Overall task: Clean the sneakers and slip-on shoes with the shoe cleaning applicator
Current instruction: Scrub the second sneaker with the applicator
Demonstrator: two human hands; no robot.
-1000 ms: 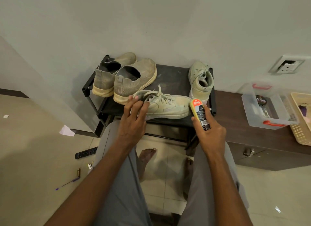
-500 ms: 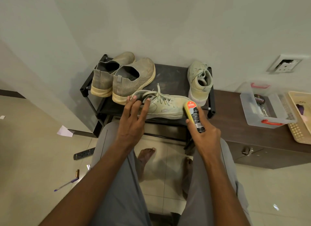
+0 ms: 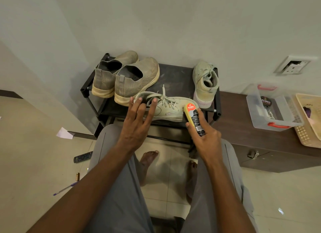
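A person sits in front of a low black shoe rack (image 3: 173, 76) that stands against the wall. On the front edge of the rack one pale green sneaker (image 3: 167, 107) lies on its side, with the toe pointing to the right and the laces loose. The left hand (image 3: 137, 123) rests on the heel part of this sneaker with the fingers straight and spread apart, and the fingertips touch the collar of the shoe. The right hand (image 3: 206, 139) holds the shoe cleaning applicator (image 3: 193, 119), a dark bottle with a yellow sponge side and an orange label at the top; the fingers and thumb are curled around its lower part, and its top is touching the toe of the lying sneaker. The second sneaker (image 3: 205, 83) stands at the back right corner of the rack, with the heel toward the person. The two grey slip-on shoes (image 3: 125, 76) stand side by side on the left part of the rack, just behind the lying sneaker. To the right, on a brown cabinet (image 3: 243, 128), there is a clear plastic box (image 3: 271, 109) with red handles. On the floor at the left lie a remote control (image 3: 83, 156) and a pen (image 3: 65, 188).
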